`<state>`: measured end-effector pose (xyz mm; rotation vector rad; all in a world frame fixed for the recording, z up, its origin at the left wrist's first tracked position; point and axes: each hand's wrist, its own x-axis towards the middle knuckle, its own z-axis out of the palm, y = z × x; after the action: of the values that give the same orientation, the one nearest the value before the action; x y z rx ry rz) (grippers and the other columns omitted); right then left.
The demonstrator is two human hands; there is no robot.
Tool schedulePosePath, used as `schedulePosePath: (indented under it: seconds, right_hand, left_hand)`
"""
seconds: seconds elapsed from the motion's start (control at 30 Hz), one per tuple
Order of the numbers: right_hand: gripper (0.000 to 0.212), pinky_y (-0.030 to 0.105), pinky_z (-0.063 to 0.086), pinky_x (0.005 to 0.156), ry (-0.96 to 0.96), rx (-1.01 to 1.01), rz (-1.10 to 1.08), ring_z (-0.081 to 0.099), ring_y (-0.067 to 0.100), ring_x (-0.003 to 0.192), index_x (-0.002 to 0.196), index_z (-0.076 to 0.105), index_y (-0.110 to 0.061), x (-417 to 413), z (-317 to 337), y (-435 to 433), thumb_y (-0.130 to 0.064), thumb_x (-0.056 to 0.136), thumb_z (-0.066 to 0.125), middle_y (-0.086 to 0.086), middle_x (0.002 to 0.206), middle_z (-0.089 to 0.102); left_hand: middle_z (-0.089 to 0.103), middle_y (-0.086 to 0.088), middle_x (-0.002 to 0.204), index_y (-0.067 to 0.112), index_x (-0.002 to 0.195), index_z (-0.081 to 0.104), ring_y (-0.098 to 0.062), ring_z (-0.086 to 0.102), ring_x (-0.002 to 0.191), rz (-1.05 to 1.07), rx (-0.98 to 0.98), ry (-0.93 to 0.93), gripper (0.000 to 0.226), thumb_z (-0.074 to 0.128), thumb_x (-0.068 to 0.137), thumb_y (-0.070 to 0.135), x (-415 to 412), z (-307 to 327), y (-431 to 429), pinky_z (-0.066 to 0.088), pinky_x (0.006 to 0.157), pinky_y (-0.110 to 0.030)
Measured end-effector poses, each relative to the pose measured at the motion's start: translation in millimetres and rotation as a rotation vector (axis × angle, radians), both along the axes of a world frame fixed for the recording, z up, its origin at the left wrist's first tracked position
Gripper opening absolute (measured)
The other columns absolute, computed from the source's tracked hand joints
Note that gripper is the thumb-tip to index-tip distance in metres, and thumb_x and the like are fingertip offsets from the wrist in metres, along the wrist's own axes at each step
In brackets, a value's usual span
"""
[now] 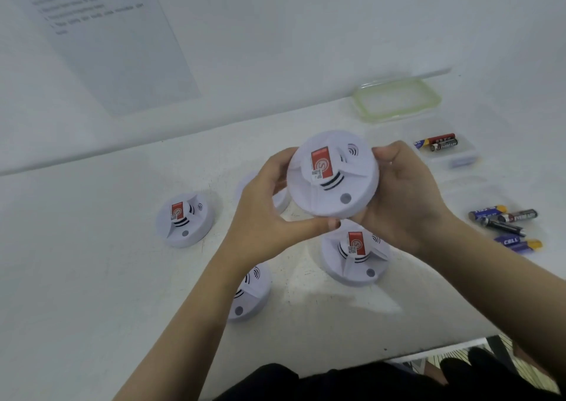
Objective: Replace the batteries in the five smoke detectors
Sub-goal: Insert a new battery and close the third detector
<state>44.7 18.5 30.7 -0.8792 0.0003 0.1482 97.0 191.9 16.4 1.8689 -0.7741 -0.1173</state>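
Smoke detector (pixel 332 175) is being held above the table (pixel 92 278), face up, both hands gripping its rim: left hand (pixel 269 210) and right hand (pixel 404 198) curling around it. Twisting unevenly could let it slip onto the detector below (pixel 355 252).

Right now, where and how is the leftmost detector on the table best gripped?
Take the leftmost detector by its round rim, from above: it lies flat, face up, nothing touching it, so fingers can span opposite sides.
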Motion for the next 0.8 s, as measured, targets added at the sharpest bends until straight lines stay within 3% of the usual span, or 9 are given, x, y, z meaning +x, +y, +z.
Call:
schedulePosePath:
  seconds: [0.07,0.13,0.2,0.3,0.43,0.8]
  right_hand:
    - [0.047,0.038,0.057,0.071,0.023,-0.113,-0.083,0.065,0.027,0.105,0.131,0.053,-0.016,1.5,-7.1,-4.0,-0.021,0.092,0.027,0.009,0.123,0.064]
    - [0.048,0.039,0.057,0.066,0.017,-0.230,-0.085,0.067,0.027,0.100,0.134,0.047,-0.029,0.4,-12.5,-7.4,-0.026,0.088,0.039,0.004,0.123,0.064]
    - [0.058,0.039,0.057,0.068,-0.017,-0.351,-0.039,0.067,0.027,0.098,0.135,0.043,-0.036,-3.4,-18.1,-8.8,-0.022,0.079,0.052,0.003,0.121,0.065]
    - [0.081,0.032,0.055,0.081,-0.134,-0.516,0.000,0.062,0.017,0.110,0.136,0.037,-0.040,-7.9,-30.4,-6.9,-0.002,0.070,0.066,-0.004,0.125,0.061]
    - [0.089,0.024,0.052,0.082,-0.165,-0.528,-0.006,0.059,0.013,0.114,0.139,0.034,-0.034,-8.1,-41.0,-3.7,0.008,0.068,0.066,-0.007,0.126,0.060]
    - [0.087,0.030,0.052,0.086,-0.163,-0.490,0.035,0.057,0.020,0.117,0.138,0.035,-0.036,-3.0,-52.5,-5.1,0.008,0.070,0.064,-0.002,0.130,0.057]
  left_hand:
    - [0.059,0.021,0.126,0.033,0.127,0.047,-0.003,0.056,0.119,0.024,-0.033,0.039,0.083,0.085,0.054,0.042,-0.5,-3.2,2.4,0.049,0.099,-0.030]
    - [0.060,0.015,0.127,0.032,0.127,0.047,-0.008,0.057,0.119,0.024,-0.076,0.108,0.085,0.087,0.052,0.036,-0.2,-8.1,5.3,0.051,0.096,-0.033]
    - [0.061,0.009,0.127,0.032,0.129,0.046,-0.012,0.061,0.116,0.007,-0.091,0.186,0.089,0.089,0.052,0.026,-0.7,-11.8,7.5,0.055,0.090,-0.034]
    - [0.064,0.003,0.124,0.032,0.131,0.046,-0.017,0.067,0.107,-0.026,-0.116,0.294,0.093,0.088,0.054,0.003,-1.8,-16.2,9.1,0.059,0.079,-0.036]
    - [0.066,0.011,0.118,0.039,0.125,0.049,-0.011,0.067,0.104,-0.021,-0.123,0.333,0.092,0.085,0.053,-0.006,-2.2,-21.5,9.8,0.058,0.071,-0.029]
    - [0.068,0.015,0.115,0.038,0.124,0.050,-0.007,0.067,0.103,-0.003,-0.123,0.346,0.094,0.084,0.055,-0.016,-0.5,-28.3,9.7,0.057,0.071,-0.027]
